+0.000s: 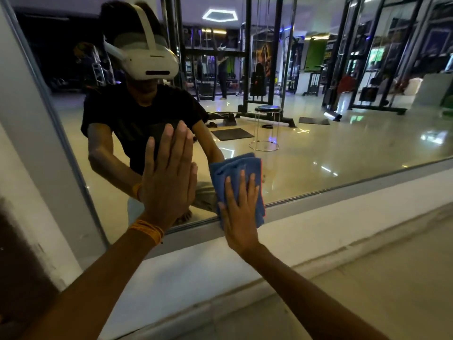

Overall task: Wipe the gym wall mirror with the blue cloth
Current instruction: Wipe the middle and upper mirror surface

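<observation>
The gym wall mirror [318,148] fills the upper part of the head view, framed in grey metal. My right hand [241,217] presses a folded blue cloth [236,168] flat against the glass near the mirror's bottom edge, its lower corner over the frame. My left hand [169,177] lies flat on the glass just left of the cloth, fingers together and pointing up, holding nothing. An orange thread band circles that wrist. The mirror shows my own reflection in a black shirt and a white headset.
A white ledge [318,231] runs under the mirror's bottom frame [343,192], stepping down to a pale floor [392,290]. A grey upright frame and wall [36,143] stand at the left. Reflected in the glass are a round stool [267,111], black mats and gym machines.
</observation>
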